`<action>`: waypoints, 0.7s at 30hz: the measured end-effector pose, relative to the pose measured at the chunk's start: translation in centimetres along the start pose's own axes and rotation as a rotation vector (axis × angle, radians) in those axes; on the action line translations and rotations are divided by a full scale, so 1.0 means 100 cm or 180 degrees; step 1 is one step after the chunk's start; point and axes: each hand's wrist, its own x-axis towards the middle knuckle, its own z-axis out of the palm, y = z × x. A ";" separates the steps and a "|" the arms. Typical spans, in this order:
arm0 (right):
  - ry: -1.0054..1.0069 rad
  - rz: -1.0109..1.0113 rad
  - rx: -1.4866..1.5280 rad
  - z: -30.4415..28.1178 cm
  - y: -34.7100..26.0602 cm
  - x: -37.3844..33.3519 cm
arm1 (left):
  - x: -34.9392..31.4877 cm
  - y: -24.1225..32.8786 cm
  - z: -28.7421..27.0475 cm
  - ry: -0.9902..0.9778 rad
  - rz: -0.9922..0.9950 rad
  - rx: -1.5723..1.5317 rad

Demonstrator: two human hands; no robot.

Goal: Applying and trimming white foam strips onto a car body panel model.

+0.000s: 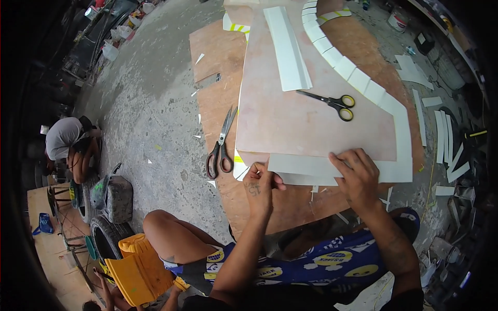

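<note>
A long white strip (303,165) lies along the near edge of a large pale pinkish panel (311,124). My left hand (260,189) pinches its left end between thumb and fingers. Farther right, my right hand (358,176) grips the same strip, fingertips bent onto its upper edge. White edging in short pieces (344,68) follows the panel's curved right side. On the panel lie small black-and-yellow scissors (337,103) and a wide folded white strip (288,49). Larger scissors with dark handles (220,150) rest left of the panel, blades partly apart.
Plywood (220,111) lies under the panel. White offcuts (445,137) are scattered on the floor at right, near a bucket (398,20). At lower left are a yellow plastic chair (142,274) and a tyre (107,238). Another person (67,140) crouches at far left.
</note>
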 end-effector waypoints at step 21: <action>-0.1355 0.0231 0.1240 -0.057 0.062 -0.017 | -0.004 -0.024 0.011 -0.1173 0.3638 0.4795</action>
